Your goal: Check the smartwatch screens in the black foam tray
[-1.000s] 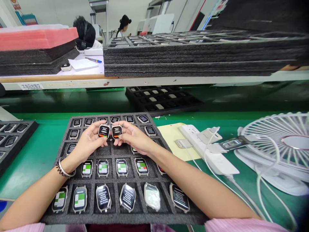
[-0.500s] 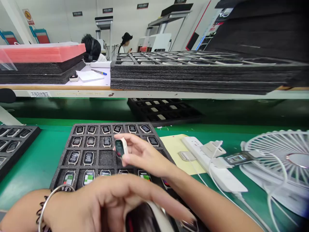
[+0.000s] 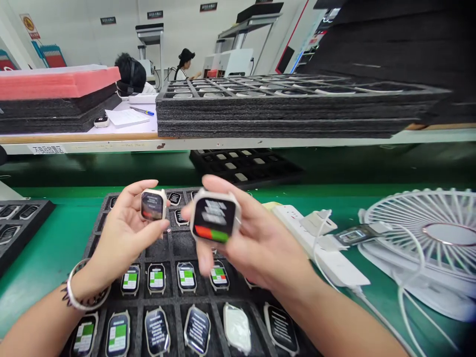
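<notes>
Head view: our left hand (image 3: 128, 220) is closed on a first watch (image 3: 153, 206), our right hand (image 3: 256, 235) on a blurred second watch (image 3: 214, 218); both sit above the foam tray (image 3: 171, 282), screens toward us. We should grip case edges, leave screens uncovered, tilt slowly and leave a gap against knocks.
</notes>
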The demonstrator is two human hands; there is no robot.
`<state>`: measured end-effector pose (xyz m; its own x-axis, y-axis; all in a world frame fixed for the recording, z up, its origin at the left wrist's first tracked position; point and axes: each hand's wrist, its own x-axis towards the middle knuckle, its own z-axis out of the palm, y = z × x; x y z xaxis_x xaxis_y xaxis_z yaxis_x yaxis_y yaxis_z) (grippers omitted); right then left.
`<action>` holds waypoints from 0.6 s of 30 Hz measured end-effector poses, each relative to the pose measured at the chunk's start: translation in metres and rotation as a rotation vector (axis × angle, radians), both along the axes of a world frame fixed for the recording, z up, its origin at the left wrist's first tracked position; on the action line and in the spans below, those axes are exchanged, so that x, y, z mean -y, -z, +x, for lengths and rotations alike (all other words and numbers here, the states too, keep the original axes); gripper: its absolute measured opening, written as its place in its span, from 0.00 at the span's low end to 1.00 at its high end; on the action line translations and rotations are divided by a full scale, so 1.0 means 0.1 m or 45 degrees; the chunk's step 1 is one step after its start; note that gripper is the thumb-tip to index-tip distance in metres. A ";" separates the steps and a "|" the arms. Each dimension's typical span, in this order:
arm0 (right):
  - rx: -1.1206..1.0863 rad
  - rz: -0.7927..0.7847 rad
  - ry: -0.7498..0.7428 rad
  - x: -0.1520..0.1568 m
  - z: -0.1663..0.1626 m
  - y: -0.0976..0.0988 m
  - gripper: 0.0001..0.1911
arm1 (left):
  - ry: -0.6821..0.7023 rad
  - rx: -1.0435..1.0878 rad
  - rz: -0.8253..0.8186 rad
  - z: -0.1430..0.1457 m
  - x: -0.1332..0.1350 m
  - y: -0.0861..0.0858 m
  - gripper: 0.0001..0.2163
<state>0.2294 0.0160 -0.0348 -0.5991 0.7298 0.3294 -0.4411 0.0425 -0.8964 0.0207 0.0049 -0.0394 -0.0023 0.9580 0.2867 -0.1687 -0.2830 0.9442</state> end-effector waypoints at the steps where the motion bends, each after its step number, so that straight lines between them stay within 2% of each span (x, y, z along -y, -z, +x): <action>1: -0.079 -0.126 0.033 -0.14 -0.06 0.05 0.26 | -0.021 0.012 -0.028 0.00 -0.09 0.08 0.25; 5: -0.156 -0.535 0.046 -0.62 -0.24 0.33 0.23 | -0.055 0.066 -0.244 -0.03 -0.35 0.38 0.25; 8: -0.074 -0.664 0.063 -0.79 -0.30 0.56 0.19 | -0.064 0.109 -0.352 -0.08 -0.43 0.49 0.23; 12: -0.001 -0.681 0.031 -0.81 -0.33 0.71 0.19 | -0.050 0.120 -0.391 -0.10 -0.45 0.53 0.21; 18: -0.016 -0.593 0.026 -0.78 -0.32 0.71 0.19 | -0.022 0.136 -0.404 -0.08 -0.42 0.55 0.20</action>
